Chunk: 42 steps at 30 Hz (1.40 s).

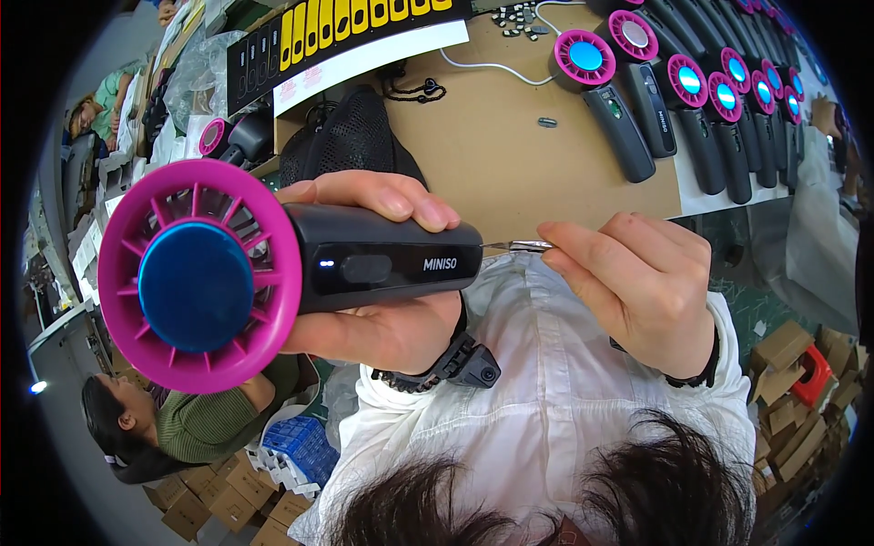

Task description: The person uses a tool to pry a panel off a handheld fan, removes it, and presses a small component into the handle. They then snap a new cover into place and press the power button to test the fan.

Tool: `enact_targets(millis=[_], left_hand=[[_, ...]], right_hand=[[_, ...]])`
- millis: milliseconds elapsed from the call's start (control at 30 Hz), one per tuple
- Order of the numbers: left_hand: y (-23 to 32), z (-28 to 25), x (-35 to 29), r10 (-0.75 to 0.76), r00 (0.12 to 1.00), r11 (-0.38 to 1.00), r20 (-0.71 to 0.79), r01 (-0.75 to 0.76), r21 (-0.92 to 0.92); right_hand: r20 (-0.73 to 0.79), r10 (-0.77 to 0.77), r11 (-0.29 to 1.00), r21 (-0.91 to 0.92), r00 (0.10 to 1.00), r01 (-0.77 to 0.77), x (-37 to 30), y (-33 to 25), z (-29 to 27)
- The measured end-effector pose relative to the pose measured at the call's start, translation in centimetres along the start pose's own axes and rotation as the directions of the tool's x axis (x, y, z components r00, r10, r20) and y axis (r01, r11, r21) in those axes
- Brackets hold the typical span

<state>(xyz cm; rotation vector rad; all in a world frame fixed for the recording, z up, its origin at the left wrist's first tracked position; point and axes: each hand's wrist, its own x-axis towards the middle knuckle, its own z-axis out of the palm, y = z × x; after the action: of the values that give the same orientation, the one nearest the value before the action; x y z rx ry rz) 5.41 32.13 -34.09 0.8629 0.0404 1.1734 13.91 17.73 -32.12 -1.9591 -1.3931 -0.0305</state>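
Observation:
My left hand (387, 332) is wrapped around the dark grey handle of a handheld fan (197, 287). The fan has a round magenta grille and a shiny blue hub, and two small lights glow beside its button. Fingers lie along the handle's far side, with the thumb below. Pinched in my right hand (637, 278) is a thin metal tool, seemingly tweezers (528, 246). Its fine tip meets the bottom end of the handle; whether it goes inside cannot be made out.
Brown board (510, 164) covers the bench, with a black mesh bag (350, 136) and a small dark piece (547, 122) on it. A similar fan (621, 136) lies near a white cable (496, 68). Several more fans (728, 136) stand rowed at right. A person (209, 423) sits at left.

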Motion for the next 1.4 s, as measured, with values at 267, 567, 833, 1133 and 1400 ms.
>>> enact_targets(millis=[267, 567, 833, 1133, 1400], left_hand=[[-0.2, 0.1, 0.0, 0.014, 1.000, 1.000, 0.001, -0.014, 0.017], [-0.2, -0.1, 0.0, 0.037, 0.998, 0.994, 0.045, -0.041, 0.097], [-0.8, 0.7, 0.0, 0.204, 0.978, 0.978, 0.048, -0.206, 0.028], [-0.5, 0.1, -0.1, 0.065, 0.992, 0.982, 0.105, -0.082, 0.168], [-0.2, 0.2, -0.3, -0.064, 0.998, 0.994, 0.028, 0.061, 0.093]], right_hand=[[0.019, -0.010, 1.000, -0.012, 1.000, 0.010, -0.1, 0.1, -0.1], [-0.040, -0.047, 0.997, -0.067, 0.998, 0.045, 0.1, -0.4, 0.2], [0.018, -0.108, 0.993, -0.047, 0.994, 0.109, 0.2, 0.4, -0.3], [0.171, -0.122, 0.985, 0.140, 0.978, 0.098, 0.8, 2.1, -0.6], [0.135, -0.126, 0.950, 0.303, 0.983, 0.080, 0.6, 3.1, 0.3]])
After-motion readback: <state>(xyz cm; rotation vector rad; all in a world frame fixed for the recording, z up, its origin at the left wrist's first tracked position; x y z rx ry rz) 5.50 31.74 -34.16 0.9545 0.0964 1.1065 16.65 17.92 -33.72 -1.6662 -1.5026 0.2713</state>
